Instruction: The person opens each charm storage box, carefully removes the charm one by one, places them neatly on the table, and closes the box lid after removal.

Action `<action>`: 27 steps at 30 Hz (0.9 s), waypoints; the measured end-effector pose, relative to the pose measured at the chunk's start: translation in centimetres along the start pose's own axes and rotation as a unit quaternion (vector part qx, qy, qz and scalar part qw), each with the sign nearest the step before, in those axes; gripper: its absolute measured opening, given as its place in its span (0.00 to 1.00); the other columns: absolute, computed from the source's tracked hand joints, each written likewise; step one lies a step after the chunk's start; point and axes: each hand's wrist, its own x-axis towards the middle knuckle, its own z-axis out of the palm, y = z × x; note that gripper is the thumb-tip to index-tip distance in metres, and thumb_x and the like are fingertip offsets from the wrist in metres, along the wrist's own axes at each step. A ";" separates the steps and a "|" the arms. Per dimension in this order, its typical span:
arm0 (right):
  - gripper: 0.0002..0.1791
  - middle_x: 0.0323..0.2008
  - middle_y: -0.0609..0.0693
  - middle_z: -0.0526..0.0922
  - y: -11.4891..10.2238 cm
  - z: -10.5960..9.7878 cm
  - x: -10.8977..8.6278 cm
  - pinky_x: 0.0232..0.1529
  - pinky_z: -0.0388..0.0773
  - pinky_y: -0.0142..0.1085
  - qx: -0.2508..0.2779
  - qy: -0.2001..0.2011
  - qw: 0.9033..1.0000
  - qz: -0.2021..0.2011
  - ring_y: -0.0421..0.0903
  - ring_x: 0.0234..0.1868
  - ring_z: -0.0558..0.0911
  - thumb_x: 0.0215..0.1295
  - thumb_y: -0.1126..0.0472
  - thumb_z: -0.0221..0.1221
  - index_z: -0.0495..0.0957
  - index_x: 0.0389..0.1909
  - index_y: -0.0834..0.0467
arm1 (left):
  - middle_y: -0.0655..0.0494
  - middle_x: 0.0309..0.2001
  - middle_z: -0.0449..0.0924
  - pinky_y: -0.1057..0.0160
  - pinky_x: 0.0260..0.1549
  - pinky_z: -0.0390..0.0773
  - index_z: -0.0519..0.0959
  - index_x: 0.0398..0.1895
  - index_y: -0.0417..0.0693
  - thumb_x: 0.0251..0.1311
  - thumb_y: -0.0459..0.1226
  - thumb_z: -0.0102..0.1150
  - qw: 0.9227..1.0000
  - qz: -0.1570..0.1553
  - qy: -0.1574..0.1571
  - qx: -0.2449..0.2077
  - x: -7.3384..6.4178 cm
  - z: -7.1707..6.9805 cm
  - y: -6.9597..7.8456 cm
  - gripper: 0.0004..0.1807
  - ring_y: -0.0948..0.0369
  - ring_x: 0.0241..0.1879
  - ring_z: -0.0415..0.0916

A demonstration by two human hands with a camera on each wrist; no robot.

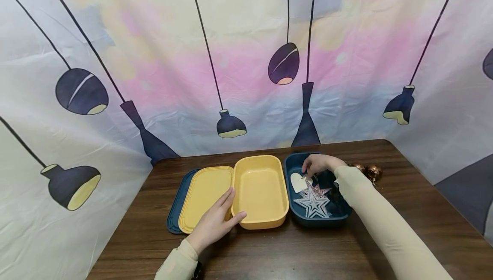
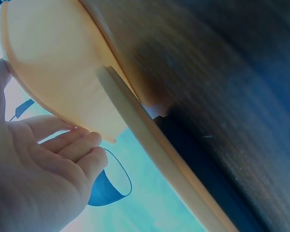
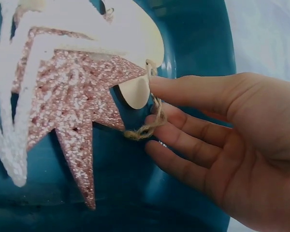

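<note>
My left hand (image 1: pixel 218 222) rests against the near left side of a yellow rectangular box (image 1: pixel 259 222), fingers fairly straight at its rim. In the left wrist view, the fingertips lie along the edge of the box (image 2: pixel 63 53). Inside a dark blue box (image 1: pixel 321 222), my right hand (image 1: pixel 319 163) pinches a twine loop (image 3: pixel 157 116) between thumb and fingers. Which ornament the loop belongs to, I cannot tell. By the fingertips lie a pink glitter star (image 3: pixel 82 96) and a cream heart (image 1: pixel 298 183). A white openwork star (image 1: pixel 313 203) overlaps the pink one.
Left of the yellow box lies a yellow lid (image 1: pixel 206 190), overlapping a dark blue lid (image 1: pixel 175 218). Copper-coloured shiny balls (image 1: pixel 372 171) sit on the brown wooden table (image 1: pixel 269 254), right of the blue box. A cloth backdrop printed with lamps (image 1: pixel 231 126) hangs behind the table.
</note>
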 end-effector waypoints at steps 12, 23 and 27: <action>0.05 0.34 0.49 0.82 -0.1 0.5 0.0 0.38 0.77 0.38 -0.010 -0.010 1.000 0.000 0.44 0.32 0.76 0.66 0.68 0.64 0.84 0.42 0.62 | 0.47 0.78 0.53 0.45 0.67 0.66 0.58 0.78 0.42 0.64 0.70 0.49 1.000 0.000 0.003 0.001 0.0 0.1 0.1 0.52 0.50 0.75 0.56; 0.04 0.34 0.49 0.83 -0.2 0.5 0.0 0.39 0.80 0.39 -0.021 -0.006 1.000 -0.013 0.44 0.31 0.78 0.66 0.69 0.64 0.85 0.40 0.63 | 0.49 0.79 0.52 0.45 0.67 0.66 0.58 0.78 0.43 0.64 0.70 0.49 1.000 0.000 0.002 0.001 0.0 0.1 0.0 0.52 0.50 0.75 0.56; 0.04 0.33 0.49 0.83 -0.1 0.5 0.0 0.38 0.79 0.39 -0.027 -0.006 0.999 -0.023 0.43 0.30 0.77 0.68 0.69 0.62 0.86 0.38 0.63 | 0.49 0.79 0.52 0.46 0.67 0.65 0.58 0.78 0.43 0.64 0.70 0.49 1.000 0.002 0.002 0.003 -0.1 0.0 0.0 0.52 0.51 0.75 0.56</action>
